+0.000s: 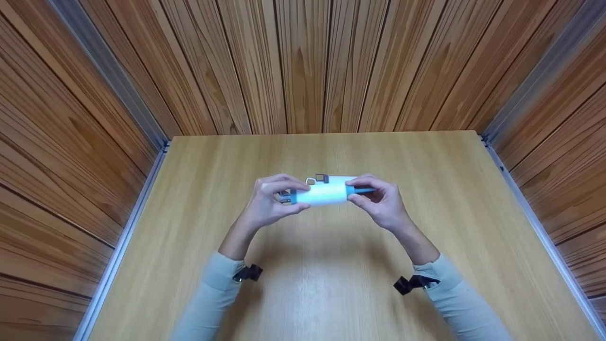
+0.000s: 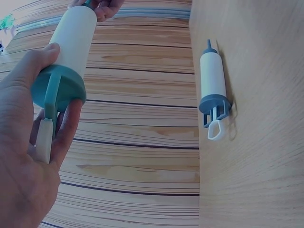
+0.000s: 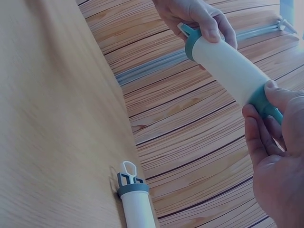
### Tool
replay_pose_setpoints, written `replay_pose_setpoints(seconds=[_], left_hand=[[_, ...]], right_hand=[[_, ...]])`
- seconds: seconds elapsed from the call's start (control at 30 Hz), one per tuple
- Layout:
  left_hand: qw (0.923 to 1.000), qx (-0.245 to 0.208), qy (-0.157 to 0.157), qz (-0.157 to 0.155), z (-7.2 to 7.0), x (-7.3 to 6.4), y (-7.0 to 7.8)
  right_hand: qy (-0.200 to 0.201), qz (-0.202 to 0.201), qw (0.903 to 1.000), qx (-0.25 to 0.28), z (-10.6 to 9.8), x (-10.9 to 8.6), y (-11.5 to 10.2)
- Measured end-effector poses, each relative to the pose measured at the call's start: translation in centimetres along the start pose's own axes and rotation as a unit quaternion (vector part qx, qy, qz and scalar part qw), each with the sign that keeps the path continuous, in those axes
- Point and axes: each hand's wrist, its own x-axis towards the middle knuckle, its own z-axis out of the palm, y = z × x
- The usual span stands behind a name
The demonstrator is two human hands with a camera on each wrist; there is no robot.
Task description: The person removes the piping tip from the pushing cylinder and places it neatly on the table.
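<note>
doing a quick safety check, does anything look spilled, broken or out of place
Nothing stands out. The teal-ended white tube, gripped by the left hand and right hand, shows no visible damage; the second white tube lies on the table with no spill visible around it.

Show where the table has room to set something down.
Bare table: left rail to left hand; right hand to right rail; lying tube to back wall. Crowded: the centre, where both hands hold a second tube aloft.
</note>
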Motion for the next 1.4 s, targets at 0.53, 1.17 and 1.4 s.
replay_pose_setpoints(seconds=[0.53, 1.17, 1.4], left_hand=[[0.9996, -0.002, 0.001, 0.027, 0.5, -0.1, -0.3], [0.9983, 0.014, 0.0, 0.056, 0.1, -0.1, 0.0], [0.9998, -0.01, -0.002, 0.018, -0.1, -0.6, -0.2]], right_hand=[[0.009, -0.015, 0.9998, -0.004, -0.3, -0.5, 0.5], [-0.008, -0.055, 0.9984, 0.01, 0.0, -0.8, 0.6], [-0.035, -0.113, 0.9929, 0.01, -0.1, -0.4, 0.6]])
